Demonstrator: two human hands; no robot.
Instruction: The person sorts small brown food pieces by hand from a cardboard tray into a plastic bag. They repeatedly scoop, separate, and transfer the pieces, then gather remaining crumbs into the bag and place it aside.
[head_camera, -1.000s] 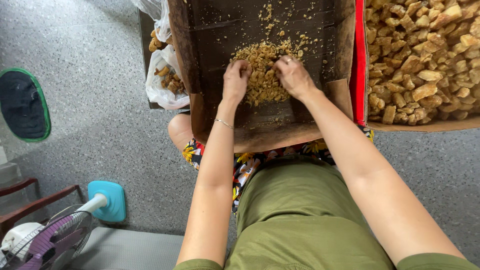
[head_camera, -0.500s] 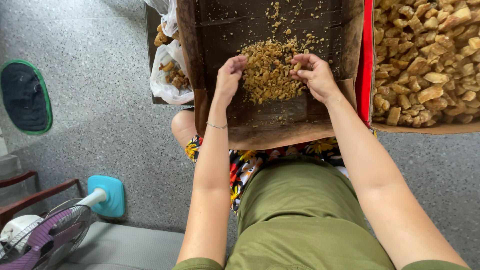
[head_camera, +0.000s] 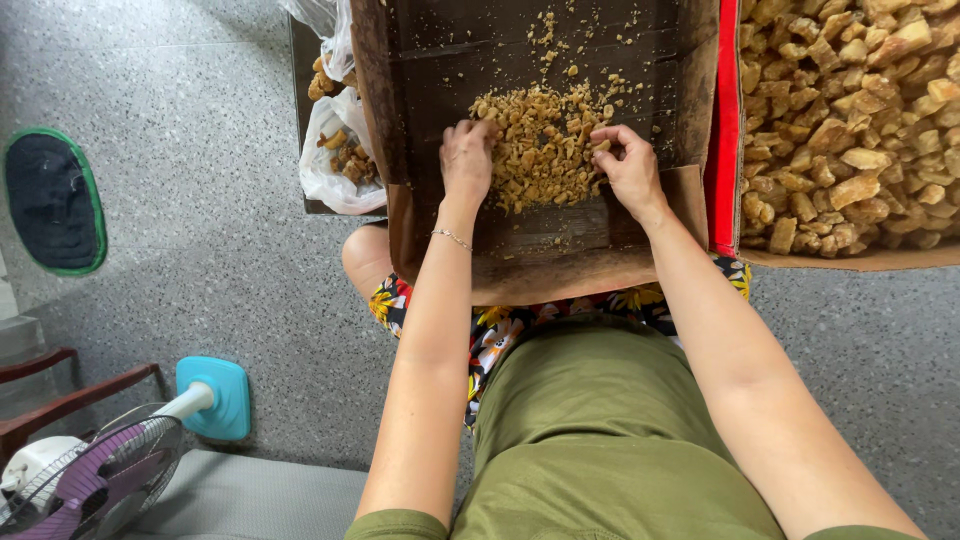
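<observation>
Head view, looking down at a seated person's lap. A flattened brown cardboard sheet (head_camera: 560, 255) rests across the knees, sides folded up like a shallow tray. On it, a heap of small tan crumbly pieces (head_camera: 540, 150) sits in the middle, between the two hands; loose crumbs scattered further up the cardboard.

Left hand (head_camera: 466, 160): palm down at the left edge of the heap, fingers (head_camera: 478, 128) bent and close together, tips touching the pieces. Cannot tell whether any piece is pinched between them. Thin bracelet (head_camera: 452, 238) at the wrist.

Right hand (head_camera: 628, 165): at the right edge of the heap, fingers (head_camera: 606, 138) curled inward with tips drawn narrow against the pieces, seemingly pinching a few; actual grip not clear.

Both forearms run down from the cardboard towards the camera. Olive green shirt (head_camera: 590, 440) fills the lower centre; floral patterned shorts (head_camera: 500, 335) show just under the cardboard's near edge.

Right of the cardboard, touching it: a box with a red side (head_camera: 724, 120), full of larger tan chunks (head_camera: 850, 120). Left of the cardboard: a clear plastic bag (head_camera: 335, 150) holding brownish chunks, lying in a dark tray.

Floor (head_camera: 200, 230) is grey speckled stone. Dark oval mat with green rim (head_camera: 52, 200) at far left. Lower left: electric fan with purple blades (head_camera: 90, 485) and blue base (head_camera: 214, 396), beside a wooden chair frame (head_camera: 60, 400)
</observation>
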